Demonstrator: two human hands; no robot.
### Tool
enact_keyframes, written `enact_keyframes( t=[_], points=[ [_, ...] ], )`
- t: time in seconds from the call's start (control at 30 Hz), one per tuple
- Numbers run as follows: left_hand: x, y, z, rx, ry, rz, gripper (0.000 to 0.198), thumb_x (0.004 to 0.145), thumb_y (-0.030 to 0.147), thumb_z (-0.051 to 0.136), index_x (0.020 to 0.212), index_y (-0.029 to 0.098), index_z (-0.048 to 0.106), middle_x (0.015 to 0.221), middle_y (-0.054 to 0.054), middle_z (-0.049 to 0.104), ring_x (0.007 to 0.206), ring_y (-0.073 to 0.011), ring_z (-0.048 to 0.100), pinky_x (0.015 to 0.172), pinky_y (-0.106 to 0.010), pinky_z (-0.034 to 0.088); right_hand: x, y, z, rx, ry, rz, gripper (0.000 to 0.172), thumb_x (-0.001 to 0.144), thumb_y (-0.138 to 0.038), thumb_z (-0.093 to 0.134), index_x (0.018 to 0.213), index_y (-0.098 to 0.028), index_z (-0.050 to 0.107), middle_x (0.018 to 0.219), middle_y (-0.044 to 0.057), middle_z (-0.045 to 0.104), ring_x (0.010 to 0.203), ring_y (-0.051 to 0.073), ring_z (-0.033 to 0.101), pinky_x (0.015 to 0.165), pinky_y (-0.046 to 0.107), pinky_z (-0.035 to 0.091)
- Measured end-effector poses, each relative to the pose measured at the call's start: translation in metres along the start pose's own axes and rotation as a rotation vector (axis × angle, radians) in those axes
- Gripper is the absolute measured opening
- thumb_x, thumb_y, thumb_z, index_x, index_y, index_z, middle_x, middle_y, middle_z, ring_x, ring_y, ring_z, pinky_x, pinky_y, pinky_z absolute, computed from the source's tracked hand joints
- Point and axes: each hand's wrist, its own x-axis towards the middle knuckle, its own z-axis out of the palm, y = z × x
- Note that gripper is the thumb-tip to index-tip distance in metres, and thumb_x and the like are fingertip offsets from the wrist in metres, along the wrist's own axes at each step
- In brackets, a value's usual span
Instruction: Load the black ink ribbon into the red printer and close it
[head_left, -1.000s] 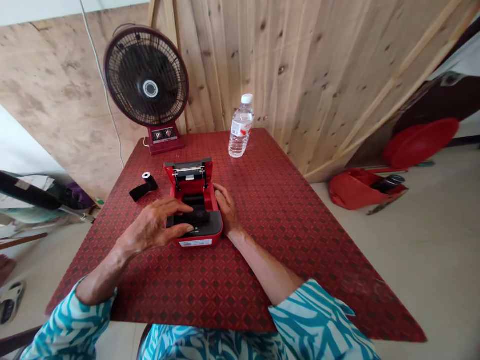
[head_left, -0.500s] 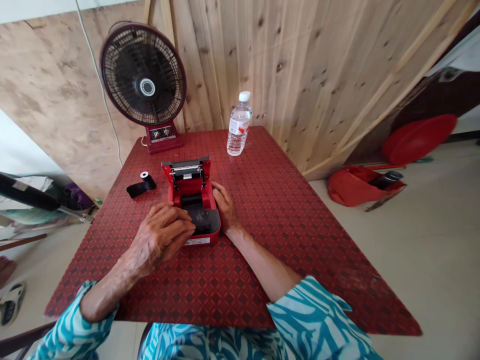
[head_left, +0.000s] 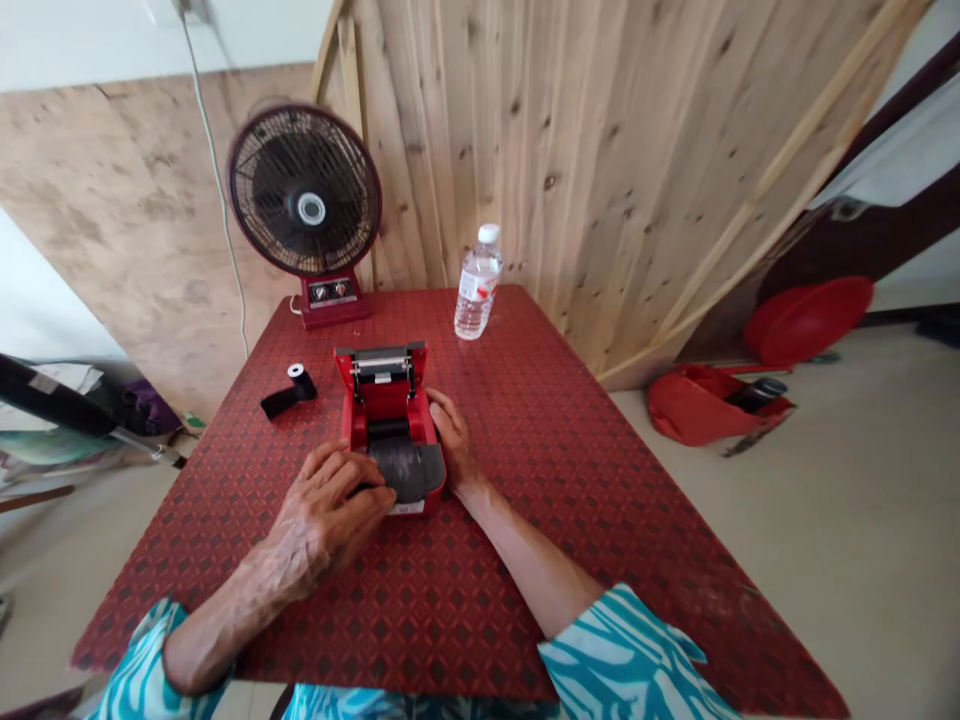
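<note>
A small red label printer (head_left: 436, 461) stands on the table with its lid (head_left: 381, 368) raised, showing rollers inside. From its interior a wide black ribbon (head_left: 401, 468) comes forward over the front. My left hand (head_left: 330, 495) is at the front left of the printer, its thumb and fingers closed on the ribbon's left edge. Along the right side of the red body, my right hand (head_left: 454, 438) is wrapped and steadies it; part of the fingers is hidden. To the left lies a small black ribbon roll (head_left: 301, 382) with a white core and a loose tail.
A dark red fan (head_left: 311, 209) stands at the back left of the patterned red table (head_left: 555, 480). An upright clear water bottle (head_left: 477, 285) is behind the printer. On the floor at right are a red bag (head_left: 686, 408) and a red round stool (head_left: 810, 318).
The view has tilted up a little, so everything sits lower in the picture. The ribbon now lies flatter and wider across the printer's front. Both hands keep their places.
</note>
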Motion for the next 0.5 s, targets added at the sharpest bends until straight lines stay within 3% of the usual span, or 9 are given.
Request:
enact_keyframes(
  t=[0.13, 0.3, 0.5],
  points=[
    [-0.008, -0.002, 0.011, 0.008, 0.076, 0.000, 0.018, 0.087, 0.011, 0.057, 0.095, 0.023, 0.067, 0.085, 0.000, 0.070, 0.090, -0.0159, 0.065, 0.102, -0.039, 0.041, 0.020, 0.000, 0.002, -0.001, 0.017, -0.018, 0.047, 0.084, -0.059, 0.053, 0.117, -0.027, 0.062, 0.126, 0.004, 0.065, 0.120, 0.022, 0.057, 0.105, 0.041, 0.042],
    [-0.020, -0.005, 0.017, 0.026, 0.093, 0.031, 0.025, 0.088, 0.009, 0.056, 0.106, 0.023, 0.066, 0.087, -0.001, 0.070, 0.098, -0.0160, 0.064, 0.108, -0.040, 0.039, 0.051, -0.012, 0.010, 0.103, -0.080, -0.023, 0.051, 0.083, -0.063, 0.051, 0.119, -0.027, 0.059, 0.126, 0.003, 0.065, 0.116, 0.021, 0.059, 0.101, 0.041, 0.045],
    [-0.024, -0.006, 0.018, 0.018, 0.086, 0.035, 0.028, 0.090, 0.008, 0.053, 0.111, 0.022, 0.065, 0.089, -0.002, 0.070, 0.101, -0.0162, 0.063, 0.110, -0.041, 0.039, 0.043, -0.026, 0.001, -0.053, -0.057, -0.110, 0.040, 0.084, -0.061, 0.049, 0.091, -0.027, 0.070, 0.115, 0.001, 0.068, 0.117, 0.022, 0.057, 0.105, 0.041, 0.039]
  ],
)
